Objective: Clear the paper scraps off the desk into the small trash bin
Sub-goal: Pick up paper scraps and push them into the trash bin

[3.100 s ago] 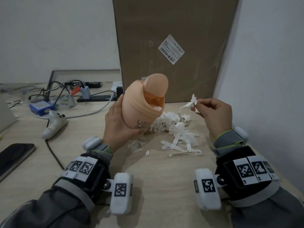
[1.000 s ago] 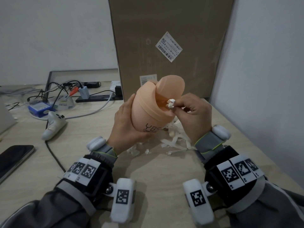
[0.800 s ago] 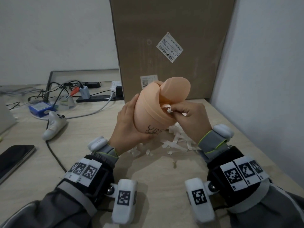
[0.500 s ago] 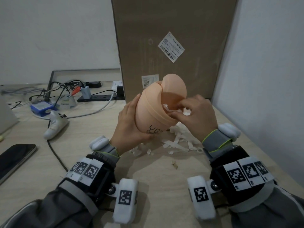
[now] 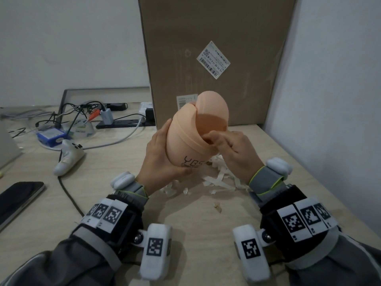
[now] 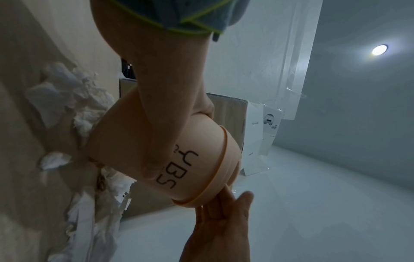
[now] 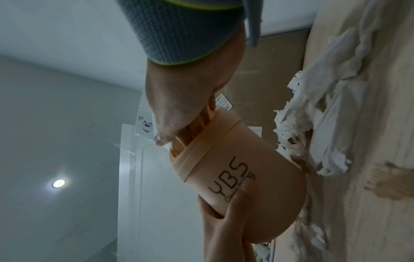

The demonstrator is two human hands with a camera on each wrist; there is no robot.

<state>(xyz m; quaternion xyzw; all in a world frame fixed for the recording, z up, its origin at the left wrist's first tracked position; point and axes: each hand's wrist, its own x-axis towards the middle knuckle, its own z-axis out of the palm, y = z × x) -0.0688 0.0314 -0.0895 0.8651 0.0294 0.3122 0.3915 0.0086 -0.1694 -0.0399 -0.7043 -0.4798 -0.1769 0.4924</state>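
My left hand (image 5: 158, 159) grips the small peach trash bin (image 5: 185, 145) marked "YBS", holding it tilted above the desk with its swing lid pushed up. My right hand (image 5: 231, 149) is at the bin's mouth, with fingertips pushed inside under the lid. No scrap shows between them. In the right wrist view the fingers (image 7: 197, 124) reach into the bin (image 7: 246, 168). The left wrist view shows my thumb across the bin (image 6: 197, 159). A pile of white paper scraps (image 5: 220, 178) lies on the desk under and behind the bin.
A tall cardboard box (image 5: 206, 58) stands just behind the bin, with a white wall (image 5: 340, 100) to the right. A white controller (image 5: 68, 157), cables with a blue box (image 5: 51, 137) and a phone (image 5: 18, 195) lie to the left. A small brown scrap (image 5: 217, 207) lies nearer me.
My right hand carried a white scrap from the pile to the bin and pushed it under the lid. The scrap is now out of sight. The left hand kept holding the bin.
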